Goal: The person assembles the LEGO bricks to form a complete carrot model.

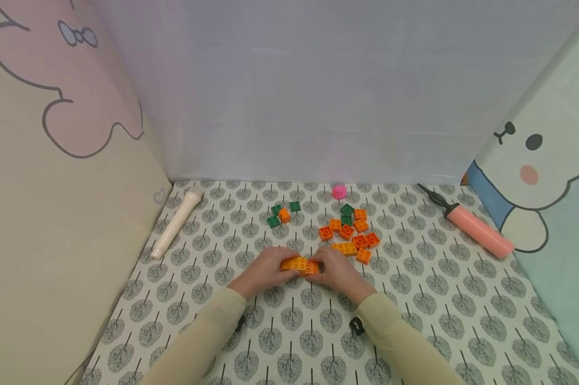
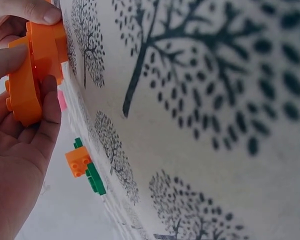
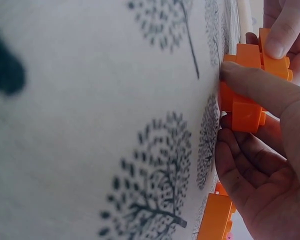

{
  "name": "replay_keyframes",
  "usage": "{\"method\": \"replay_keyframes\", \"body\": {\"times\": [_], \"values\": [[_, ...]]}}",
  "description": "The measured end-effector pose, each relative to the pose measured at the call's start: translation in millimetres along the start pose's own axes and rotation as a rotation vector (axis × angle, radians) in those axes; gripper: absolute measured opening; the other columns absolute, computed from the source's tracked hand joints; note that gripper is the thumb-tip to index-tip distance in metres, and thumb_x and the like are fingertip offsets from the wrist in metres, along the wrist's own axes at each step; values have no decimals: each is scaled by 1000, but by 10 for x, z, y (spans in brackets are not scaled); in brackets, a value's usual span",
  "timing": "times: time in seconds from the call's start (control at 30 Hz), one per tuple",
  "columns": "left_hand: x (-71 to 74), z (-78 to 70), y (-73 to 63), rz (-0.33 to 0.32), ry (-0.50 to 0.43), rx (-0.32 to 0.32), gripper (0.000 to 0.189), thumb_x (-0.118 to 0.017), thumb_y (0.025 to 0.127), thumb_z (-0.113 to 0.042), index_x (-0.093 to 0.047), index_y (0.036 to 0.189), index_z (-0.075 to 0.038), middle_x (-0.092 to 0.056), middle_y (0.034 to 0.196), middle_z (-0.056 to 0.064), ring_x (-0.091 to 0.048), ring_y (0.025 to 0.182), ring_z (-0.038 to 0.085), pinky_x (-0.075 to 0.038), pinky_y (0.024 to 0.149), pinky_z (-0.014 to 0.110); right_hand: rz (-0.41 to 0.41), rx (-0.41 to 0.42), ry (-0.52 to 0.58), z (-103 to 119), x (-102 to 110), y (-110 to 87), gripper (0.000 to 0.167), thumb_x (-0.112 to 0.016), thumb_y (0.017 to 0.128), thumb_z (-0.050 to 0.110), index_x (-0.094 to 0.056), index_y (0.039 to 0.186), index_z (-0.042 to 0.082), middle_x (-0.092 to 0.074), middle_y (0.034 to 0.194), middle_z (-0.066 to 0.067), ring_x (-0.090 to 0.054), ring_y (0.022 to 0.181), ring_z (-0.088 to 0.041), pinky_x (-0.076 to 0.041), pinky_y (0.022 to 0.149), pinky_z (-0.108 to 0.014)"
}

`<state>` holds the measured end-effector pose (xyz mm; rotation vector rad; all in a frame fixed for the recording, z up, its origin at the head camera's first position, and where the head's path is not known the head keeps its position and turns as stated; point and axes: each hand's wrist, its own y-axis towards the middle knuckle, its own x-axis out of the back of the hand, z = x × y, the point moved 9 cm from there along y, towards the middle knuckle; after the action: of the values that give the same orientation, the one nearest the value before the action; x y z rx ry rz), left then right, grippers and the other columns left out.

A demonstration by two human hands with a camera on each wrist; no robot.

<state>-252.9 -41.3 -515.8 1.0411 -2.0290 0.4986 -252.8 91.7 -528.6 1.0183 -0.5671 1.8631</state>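
Observation:
Near the middle of the table, my two hands meet at a small stack of orange toy building bricks. My left hand (image 1: 271,266) pinches a long yellow-orange brick (image 1: 296,262) that sits at the top of the stack. The right hand (image 1: 339,272) grips a shorter orange brick (image 1: 312,267) at the stack's right end. In the left wrist view, thumb and fingers hold both sides of the long brick (image 2: 24,87). The right wrist view has the right thumb across the lower bricks (image 3: 247,115), low over the cloth; fingers hide part of the stack.
Loose orange bricks (image 1: 360,241) and green bricks (image 1: 347,209) lie behind the right hand. Farther left is another orange brick (image 1: 284,215) among green ones (image 1: 273,221). A pink toy (image 1: 339,192), a white tube (image 1: 177,223) and a pink hand pump (image 1: 479,230) lie farther out.

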Motion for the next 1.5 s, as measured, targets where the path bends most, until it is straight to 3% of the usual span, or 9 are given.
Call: {"method": "replay_keyframes", "body": {"times": [0.43,0.77,0.97,1.5], "values": [[26,-46,39,3,62,-38,43,-80,94,-28,-71,132,-10,-73,123,3,-66,105,17,-52,95,37,1,-30,-31,6,48,4,41,-92,82,31,-79,112,7,-65,96,4,-58,86,-13,-52,80,-35],[4,-51,50,13,66,-18,42,-80,93,-29,-72,130,-11,-74,119,2,-66,102,15,-52,94,36,2,-22,-44,6,45,-8,39,-92,81,30,-79,110,7,-63,93,5,-56,82,-13,-52,76,-34],[-28,-5,75,32,28,14,37,-82,91,-27,-74,124,-14,-72,104,-7,-62,86,9,-52,81,30,13,-10,-32,-3,-12,15,32,-91,83,29,-79,107,11,-60,88,9,-53,77,-11,-48,70,-31],[-57,-11,114,9,42,29,30,-84,89,-30,-73,113,-15,-66,95,-11,-58,83,9,-50,80,30,5,-67,57,-36,48,-41,39,-91,82,27,-75,114,10,-65,99,5,-56,86,-13,-51,78,-36]]}}
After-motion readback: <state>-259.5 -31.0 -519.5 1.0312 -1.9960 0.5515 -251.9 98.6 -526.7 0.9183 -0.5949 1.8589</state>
